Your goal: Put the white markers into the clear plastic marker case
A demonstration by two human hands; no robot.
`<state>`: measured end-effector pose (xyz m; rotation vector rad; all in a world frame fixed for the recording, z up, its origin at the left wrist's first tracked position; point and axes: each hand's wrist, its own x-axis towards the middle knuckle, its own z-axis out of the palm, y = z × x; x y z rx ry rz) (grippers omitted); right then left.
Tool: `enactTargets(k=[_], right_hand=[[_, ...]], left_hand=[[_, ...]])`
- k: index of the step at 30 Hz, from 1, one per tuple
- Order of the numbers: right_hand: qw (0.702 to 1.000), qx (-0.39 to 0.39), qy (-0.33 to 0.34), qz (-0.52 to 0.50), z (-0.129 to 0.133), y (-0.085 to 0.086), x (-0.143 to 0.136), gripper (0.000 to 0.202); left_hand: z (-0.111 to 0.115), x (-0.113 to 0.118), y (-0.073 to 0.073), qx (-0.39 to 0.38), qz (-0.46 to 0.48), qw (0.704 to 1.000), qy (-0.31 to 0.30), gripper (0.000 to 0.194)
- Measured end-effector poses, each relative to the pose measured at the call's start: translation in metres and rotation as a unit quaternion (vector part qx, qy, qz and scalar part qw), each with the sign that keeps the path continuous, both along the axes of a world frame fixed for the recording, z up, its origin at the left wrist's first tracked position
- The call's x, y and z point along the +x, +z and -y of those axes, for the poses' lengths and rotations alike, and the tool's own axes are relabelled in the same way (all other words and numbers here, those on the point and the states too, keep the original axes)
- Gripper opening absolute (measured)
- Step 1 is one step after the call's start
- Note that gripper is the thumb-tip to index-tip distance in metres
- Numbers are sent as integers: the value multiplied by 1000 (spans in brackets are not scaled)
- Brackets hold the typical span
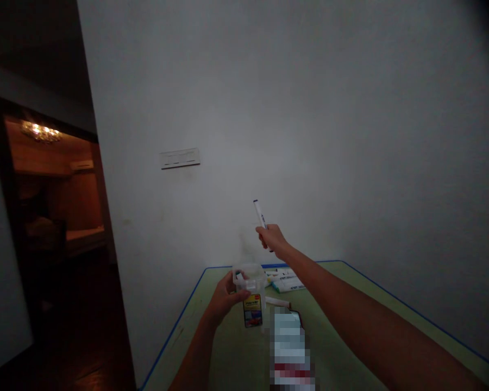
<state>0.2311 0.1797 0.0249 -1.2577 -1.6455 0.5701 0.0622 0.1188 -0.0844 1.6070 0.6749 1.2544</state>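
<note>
Two hands up over desk (350, 282) far edge: right hand (272, 237) grips marker (260, 213), tip raised; left hand (225, 299) clasps clear cup (250, 282) just beside packs (285, 279).

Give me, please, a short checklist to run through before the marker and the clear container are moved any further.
1. Right hand grips marker firmly: ok, fingers closed round its lower end.
2. Marker cap on: cannot tell, too dim.
3. Left hand steadies clear plastic container: ok, it holds the side near the rim.
4. Container mouth open: cannot tell.
5. Container upright on green table: ok.
6. Marker packs behind lie apart from the container: ok.
</note>
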Motion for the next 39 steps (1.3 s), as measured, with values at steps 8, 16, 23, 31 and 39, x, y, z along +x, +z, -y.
enactTargets(k=[8, 16, 23, 31, 39], right_hand=[[977, -31, 196, 74, 42, 1, -13, 16], [962, -26, 184, 202, 30, -16, -20, 5], [927, 8, 137, 348, 40, -9, -27, 17], [902, 8, 133, 410, 45, -11, -36, 21], [917, 28, 126, 377, 36, -21, -38, 25]], left_hand=[[-1, 2, -1, 2, -3, 1000, 7, 44], [-3, 1, -3, 15, -12, 1000, 14, 47], [-5, 1, -6, 25, -23, 999, 20, 50], [-1, 3, -3, 42, -33, 998, 45, 55], [0, 4, 1, 73, -47, 992, 91, 47]])
